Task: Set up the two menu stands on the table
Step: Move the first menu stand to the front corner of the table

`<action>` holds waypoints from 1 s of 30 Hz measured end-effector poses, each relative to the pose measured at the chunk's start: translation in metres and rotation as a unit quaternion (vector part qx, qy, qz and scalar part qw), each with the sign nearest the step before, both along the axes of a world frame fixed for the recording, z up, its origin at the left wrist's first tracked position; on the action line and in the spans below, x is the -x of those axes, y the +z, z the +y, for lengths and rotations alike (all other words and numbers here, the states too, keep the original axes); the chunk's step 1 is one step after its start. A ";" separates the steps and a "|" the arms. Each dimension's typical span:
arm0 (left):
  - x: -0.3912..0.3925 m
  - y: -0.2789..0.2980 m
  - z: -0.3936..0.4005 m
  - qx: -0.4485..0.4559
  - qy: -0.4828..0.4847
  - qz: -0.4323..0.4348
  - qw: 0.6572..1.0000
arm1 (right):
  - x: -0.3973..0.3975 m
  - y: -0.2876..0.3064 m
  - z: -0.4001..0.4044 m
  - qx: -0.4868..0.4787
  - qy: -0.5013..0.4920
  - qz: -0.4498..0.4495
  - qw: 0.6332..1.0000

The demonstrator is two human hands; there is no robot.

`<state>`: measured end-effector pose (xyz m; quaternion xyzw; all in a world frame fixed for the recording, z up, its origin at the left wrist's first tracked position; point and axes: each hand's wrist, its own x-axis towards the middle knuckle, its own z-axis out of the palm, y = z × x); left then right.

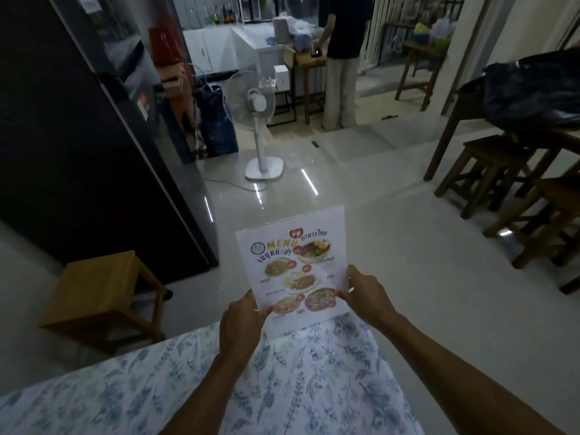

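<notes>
A clear acrylic menu stand [292, 262] holding a white printed menu with food pictures stands upright at the far corner of the table [314, 387], which wears a blue floral cloth. My left hand [241, 324] grips the stand's lower left edge. My right hand [364, 293] grips its lower right edge. The stand's base meets the cloth near the table's edge. Only one menu stand is in view.
A light wooden stool [100, 296] stands left of the table, beside a tall dark fridge [78, 136]. A white pedestal fan [260, 133] stands on the tiled floor ahead. Dark wooden stools [489, 171] and a table are at right. A person [342, 58] stands at the back.
</notes>
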<state>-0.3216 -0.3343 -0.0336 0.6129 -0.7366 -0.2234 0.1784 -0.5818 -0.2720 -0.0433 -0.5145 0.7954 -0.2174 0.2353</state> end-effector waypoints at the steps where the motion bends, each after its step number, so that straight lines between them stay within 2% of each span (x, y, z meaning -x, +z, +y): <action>1: 0.001 -0.001 0.000 0.003 -0.001 -0.006 1.000 | 0.001 -0.001 -0.001 0.002 0.002 0.006 1.000; 15: -0.002 -0.010 0.002 0.038 0.004 0.001 0.999 | 0.000 -0.008 0.000 0.018 -0.002 0.019 1.000; 30: 0.003 -0.007 0.005 0.007 0.019 -0.009 1.000 | -0.004 -0.005 -0.005 0.001 -0.007 0.011 1.000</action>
